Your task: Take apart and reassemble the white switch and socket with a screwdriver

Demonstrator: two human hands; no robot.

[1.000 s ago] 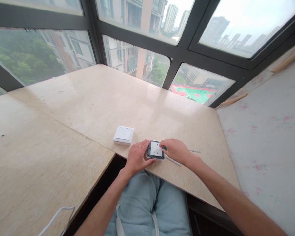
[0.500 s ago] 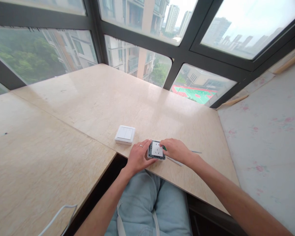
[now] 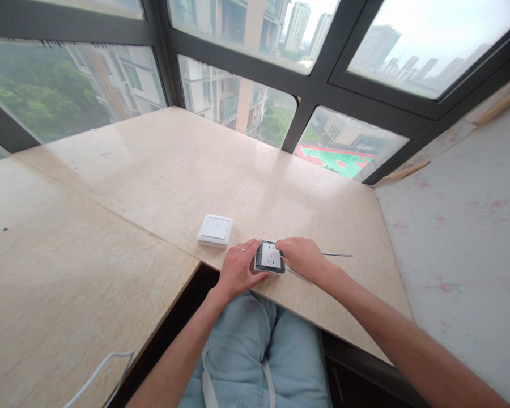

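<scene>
My left hand grips the left side of a wall socket, thumb at its near edge and fingers at its far edge. The socket has a white face with slots and an exposed dark grey frame, and it lies face up near the table's front edge. My right hand is closed beside the socket's right side, around a screwdriver. The screwdriver's thin metal shaft sticks out to the right, while its handle is mostly hidden in the fingers. Under my right hand shows the edge of a thin white piece, partly covered.
A white wall switch lies to the left of my left hand. The beige tabletop has a corner cut-out before my lap. A white cable lies at the lower left. Windows and a flowered wall border the table.
My right hand has turned slightly, and more of the screwdriver shaft shows on its right. The green handle part seen before is now mostly covered. My left hand still grips the socket.
</scene>
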